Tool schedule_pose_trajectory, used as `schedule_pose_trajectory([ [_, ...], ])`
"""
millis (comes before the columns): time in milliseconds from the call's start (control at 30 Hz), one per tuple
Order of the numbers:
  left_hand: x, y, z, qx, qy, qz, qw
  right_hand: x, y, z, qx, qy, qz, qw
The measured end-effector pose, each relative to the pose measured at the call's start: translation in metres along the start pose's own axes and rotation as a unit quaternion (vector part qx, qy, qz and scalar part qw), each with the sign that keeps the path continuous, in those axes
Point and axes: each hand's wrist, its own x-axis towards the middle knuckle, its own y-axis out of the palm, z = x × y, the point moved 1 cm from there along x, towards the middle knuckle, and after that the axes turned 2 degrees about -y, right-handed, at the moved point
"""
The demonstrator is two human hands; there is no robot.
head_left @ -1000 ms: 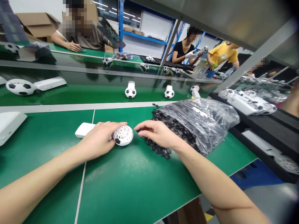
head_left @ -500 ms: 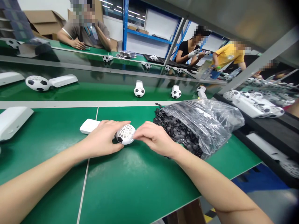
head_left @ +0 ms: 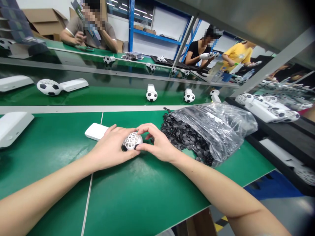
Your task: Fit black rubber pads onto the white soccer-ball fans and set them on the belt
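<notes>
A white lattice ball with black patches low on its side (head_left: 132,141) sits over the green table, joined to a white handle-like body (head_left: 96,131) that sticks out behind my left hand. My left hand (head_left: 112,146) is wrapped round the ball from the left, thumb along its near side. On the ball's right side, my right hand (head_left: 158,144) grips it with thumb and fingertips. A dark piece shows by the right hand's curled fingers. Right of that hand, many small black pieces (head_left: 187,137) spill from a clear plastic bag (head_left: 221,126).
Behind the table (head_left: 137,203), a green conveyor (head_left: 113,95) carries several football-patterned white units. Another white body (head_left: 14,127) lies at the left. Black trays (head_left: 273,137) with white units stand at the right. Several people sit across the line.
My right hand has changed from a fingertip pinch at the ball's edge to a wider hold on its side. The ball has turned. Units on the conveyor have shifted right.
</notes>
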Motion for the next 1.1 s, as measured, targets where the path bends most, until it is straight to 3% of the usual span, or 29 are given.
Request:
schedule_pose_trajectory([
  [200,0.0,-0.001,0.002,-0.023,0.012,0.024,0.999,0.002,0.007,-0.006,0.21,0.142,0.037,0.967],
  [433,0.0,-0.002,0.005,-0.038,0.035,0.062,0.997,-0.001,0.013,-0.006,0.259,0.179,0.017,0.949],
  [600,0.001,-0.002,0.003,-0.039,0.024,0.059,0.997,-0.004,0.02,-0.007,0.243,0.169,-0.003,0.955],
  [733,-0.001,0.0,0.005,-0.036,0.04,0.051,0.997,0.004,0.008,-0.01,0.16,0.141,0.022,0.977],
  [833,-0.001,0.001,0.008,-0.013,0.047,0.031,0.998,0.011,-0.024,-0.016,-0.078,0.135,0.003,0.988],
  [933,-0.001,0.001,0.009,-0.002,0.065,0.033,0.997,0.012,-0.058,-0.021,-0.346,0.201,0.0,0.916],
  [1000,-0.003,0.0,0.008,0.005,0.076,0.041,0.996,0.009,-0.071,-0.023,-0.401,0.251,0.032,0.88],
  [1100,-0.007,0.0,0.003,0.06,0.023,-0.004,0.998,0.005,-0.072,-0.021,-0.4,0.26,0.055,0.877],
])
